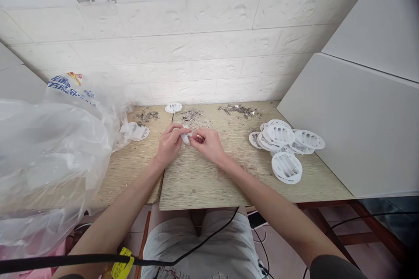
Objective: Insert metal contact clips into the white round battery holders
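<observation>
**While my left hand steadies the white piece, my right works at its edge**

As I lean over the wooden table (196, 178), both hands meet near its middle, and between them sits the white plastic piece (185, 138), tilted up off the surface. My left hand (169, 143) is nearly closed, fingers curled over, thumb and fingertips gripping it; that looks like the anchoring side. And here's my right hand (211, 144), thumb and forefinger drawn together against the near edge, the other fingers folded in, probably to leave a clear view for fine work. Is there a metal bit in that pinch? Too small to tell.

Just beyond my fingers lies the middle scatter of metal bits (191, 116), close enough, I'd judge, to pick from without stretching. There's a darker heap (240, 110) to the right and another small pile (146, 116) to the left, set apart perhaps so the kinds don't mix.

Over on the right, the white discs (278, 133) overlap in a loose heap, a stack (287, 168) nearer me, seemingly kept off my working spot. One disc (173, 107) rests by the wall (214, 69), and more white parts (139, 133) sit beside the plastic bag (55, 139).
</observation>
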A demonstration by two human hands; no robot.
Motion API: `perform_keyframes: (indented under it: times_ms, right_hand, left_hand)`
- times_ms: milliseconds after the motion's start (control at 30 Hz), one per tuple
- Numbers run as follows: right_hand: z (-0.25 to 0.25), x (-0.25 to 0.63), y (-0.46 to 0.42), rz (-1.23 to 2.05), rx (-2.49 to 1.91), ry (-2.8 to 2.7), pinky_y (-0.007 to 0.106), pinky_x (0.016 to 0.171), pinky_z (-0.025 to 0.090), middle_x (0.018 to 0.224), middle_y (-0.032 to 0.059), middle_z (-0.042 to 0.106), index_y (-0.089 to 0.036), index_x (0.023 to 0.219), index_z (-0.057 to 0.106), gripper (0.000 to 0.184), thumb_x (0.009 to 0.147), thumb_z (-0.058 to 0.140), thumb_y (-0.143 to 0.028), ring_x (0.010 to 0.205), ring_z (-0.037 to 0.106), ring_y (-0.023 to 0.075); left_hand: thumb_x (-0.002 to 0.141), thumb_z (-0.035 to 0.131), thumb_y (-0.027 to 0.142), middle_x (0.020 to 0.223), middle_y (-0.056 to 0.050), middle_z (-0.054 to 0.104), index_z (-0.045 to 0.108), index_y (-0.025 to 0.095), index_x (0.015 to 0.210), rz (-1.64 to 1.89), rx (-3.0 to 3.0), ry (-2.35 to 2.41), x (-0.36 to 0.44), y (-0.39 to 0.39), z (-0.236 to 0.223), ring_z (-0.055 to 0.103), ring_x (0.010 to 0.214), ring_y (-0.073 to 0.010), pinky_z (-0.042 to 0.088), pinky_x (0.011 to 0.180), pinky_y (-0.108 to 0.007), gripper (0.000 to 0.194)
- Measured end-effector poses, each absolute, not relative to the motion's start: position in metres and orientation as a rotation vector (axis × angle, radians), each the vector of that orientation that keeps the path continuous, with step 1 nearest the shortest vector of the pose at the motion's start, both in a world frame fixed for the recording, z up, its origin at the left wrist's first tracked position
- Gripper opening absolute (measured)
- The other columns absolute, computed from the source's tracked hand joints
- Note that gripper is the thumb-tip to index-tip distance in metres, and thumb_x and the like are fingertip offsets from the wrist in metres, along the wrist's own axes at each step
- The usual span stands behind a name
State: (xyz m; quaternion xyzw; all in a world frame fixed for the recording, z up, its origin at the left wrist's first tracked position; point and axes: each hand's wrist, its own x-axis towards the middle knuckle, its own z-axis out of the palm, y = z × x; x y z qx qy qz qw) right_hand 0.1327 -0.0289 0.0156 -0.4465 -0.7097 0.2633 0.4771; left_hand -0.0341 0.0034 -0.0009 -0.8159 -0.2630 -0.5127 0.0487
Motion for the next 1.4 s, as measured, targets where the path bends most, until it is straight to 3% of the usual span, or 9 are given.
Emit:
perform_keyframes:
  times_ms: [167,400,600,700,900,1100,1400]
  right_hand:
    - [0.021,0.137,-0.026,0.897,-1.076,-1.575,0.024,0.054,0.032,0.059,-0.0028,0.052,-0.018,0.072,0.063,0.012,0.075,0.062,-0.029,0.055,0.041,0.0096]
    - [0.026,0.142,-0.021,1.069,-1.019,-1.353,0.024,0.053,0.033,0.066,-0.0006,0.054,-0.017,0.072,0.060,0.019,0.073,0.065,-0.035,0.058,0.044,0.0096]
    - [0.025,0.145,-0.014,1.197,-0.995,-1.188,0.023,0.053,0.033,0.062,-0.0023,0.051,-0.018,0.067,0.051,0.020,0.076,0.060,-0.033,0.056,0.043,0.0085]
    - [0.026,0.148,-0.014,1.137,-0.984,-1.189,0.023,0.056,0.035,0.066,-0.0021,0.053,-0.018,0.074,0.054,0.020,0.075,0.062,-0.037,0.059,0.045,0.0090]
    - [0.022,0.150,-0.013,0.962,-0.902,-1.402,0.026,0.066,0.041,0.079,0.0015,0.060,-0.017,0.079,0.061,0.019,0.076,0.065,-0.036,0.070,0.051,0.0119]
    - [0.016,0.147,-0.014,0.692,-1.021,-1.625,0.027,0.067,0.041,0.082,0.0022,0.060,-0.019,0.073,0.064,0.011,0.079,0.064,-0.029,0.072,0.051,0.0126]
    - [0.009,0.146,-0.013,0.550,-1.087,-1.784,0.026,0.065,0.042,0.087,0.0040,0.059,-0.018,0.076,0.060,0.010,0.085,0.058,-0.023,0.077,0.054,0.0146]
  left_hand:
    - [0.084,0.056,0.012,0.087,-0.004,0.070,0.065,0.020,0.096,-1.575,-2.477,-0.913,-0.034,0.002,0.000,0.062,0.088,-0.0154,0.053,0.078,-0.031,0.017]
    - [0.085,0.055,0.014,0.094,-0.004,0.072,0.062,0.020,0.097,-1.686,-2.534,-0.884,-0.028,0.000,0.005,0.063,0.091,-0.0152,0.053,0.081,-0.033,0.015]
    - [0.086,0.052,0.011,0.093,-0.004,0.073,0.065,0.020,0.083,-1.589,-2.606,-0.807,-0.031,0.000,0.005,0.063,0.095,-0.0169,0.053,0.085,-0.036,0.016]
    - [0.085,0.054,0.016,0.095,-0.004,0.073,0.067,0.020,0.088,-1.665,-2.623,-0.941,-0.029,-0.002,0.006,0.064,0.093,-0.0166,0.053,0.084,-0.035,0.014]
    - [0.080,0.059,0.032,0.091,-0.006,0.073,0.071,0.017,0.095,-1.860,-2.733,-1.707,-0.023,-0.004,0.006,0.067,0.073,-0.0149,0.052,0.056,-0.023,0.024]
    - [0.074,0.062,0.029,0.085,-0.005,0.074,0.073,0.015,0.088,-1.973,-2.757,-1.843,-0.022,0.002,-0.001,0.068,0.075,-0.0178,0.056,0.063,-0.026,0.023]
    - [0.072,0.066,0.032,0.074,-0.005,0.073,0.074,0.015,0.088,-2.052,-2.799,-2.020,-0.018,0.003,-0.004,0.065,0.064,-0.0169,0.053,0.055,-0.027,0.025]
